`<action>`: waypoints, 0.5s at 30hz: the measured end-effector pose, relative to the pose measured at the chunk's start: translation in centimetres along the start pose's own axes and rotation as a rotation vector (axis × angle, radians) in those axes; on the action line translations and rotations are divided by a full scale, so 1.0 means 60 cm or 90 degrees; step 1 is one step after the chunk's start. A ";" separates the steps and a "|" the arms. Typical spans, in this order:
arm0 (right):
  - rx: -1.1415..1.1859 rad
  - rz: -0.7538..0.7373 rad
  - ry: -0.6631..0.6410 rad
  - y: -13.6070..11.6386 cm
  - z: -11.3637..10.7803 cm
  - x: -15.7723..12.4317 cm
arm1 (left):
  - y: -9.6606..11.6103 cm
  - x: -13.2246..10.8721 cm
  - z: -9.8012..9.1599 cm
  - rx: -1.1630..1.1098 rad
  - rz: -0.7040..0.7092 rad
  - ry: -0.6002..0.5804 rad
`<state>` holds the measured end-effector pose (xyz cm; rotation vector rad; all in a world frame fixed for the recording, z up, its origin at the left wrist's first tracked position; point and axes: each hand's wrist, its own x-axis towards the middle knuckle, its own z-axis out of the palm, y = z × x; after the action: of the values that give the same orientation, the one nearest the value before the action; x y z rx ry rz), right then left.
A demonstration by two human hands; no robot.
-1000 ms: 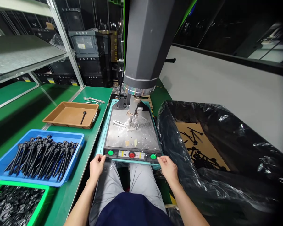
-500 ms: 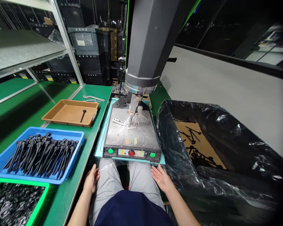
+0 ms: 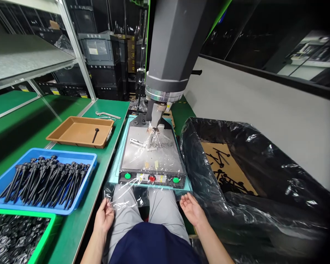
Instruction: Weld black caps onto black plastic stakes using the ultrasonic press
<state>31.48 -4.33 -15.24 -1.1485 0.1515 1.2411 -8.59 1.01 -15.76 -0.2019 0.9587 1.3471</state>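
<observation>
Head view showed the left hand (image 3: 104,217) pinching the clear film (image 3: 125,193) below the press (image 3: 176,44), the right hand (image 3: 191,209) open and empty.

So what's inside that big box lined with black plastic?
Black long-stemmed parts lie scattered on its brown cardboard floor. The black bag bulges up at the near side and covers the rest of that floor, so the full count is hidden.

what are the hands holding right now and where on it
The left hand seems to pinch the clear film at its lower left corner; the right hand is open and empty.
</observation>
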 end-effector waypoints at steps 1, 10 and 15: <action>0.018 0.008 0.006 0.001 -0.003 -0.006 | -0.001 -0.008 -0.008 -0.009 0.007 -0.001; 0.016 0.107 0.118 0.061 -0.105 -0.087 | -0.025 -0.080 -0.134 -0.010 0.009 0.128; -0.022 0.134 0.142 0.081 -0.150 -0.125 | -0.033 -0.106 -0.184 0.174 0.064 0.190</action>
<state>28.90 -16.53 -17.59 -1.3264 0.4291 1.3000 -11.51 -11.10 -19.07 -0.1500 1.4087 1.2815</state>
